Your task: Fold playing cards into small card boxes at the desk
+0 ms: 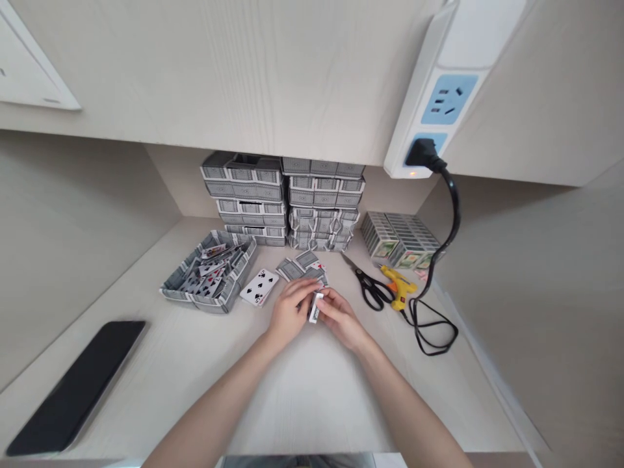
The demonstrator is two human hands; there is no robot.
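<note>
My left hand (291, 311) and my right hand (342, 316) meet over the middle of the desk. Between them is a folded playing card (316, 308), a narrow piece with white edges and a grey patterned face. The fingers of both hands are closed around it, and the left fingers partly hide it. Just beyond my hands lie loose playing cards (305, 263), mostly with grey backs up. Left of my left hand rests a small pile of face-up cards (260, 286) with a five of spades on top.
A card-built tray (170, 294) holds loose cards at left. Stacked card boxes (251, 190) stand at the back. On the right are black scissors (373, 289), a yellow glue gun (400, 286) with its black cord, and card-made blocks (404, 237). A black pad (78, 387) lies front left; a power strip (439, 97) hangs above.
</note>
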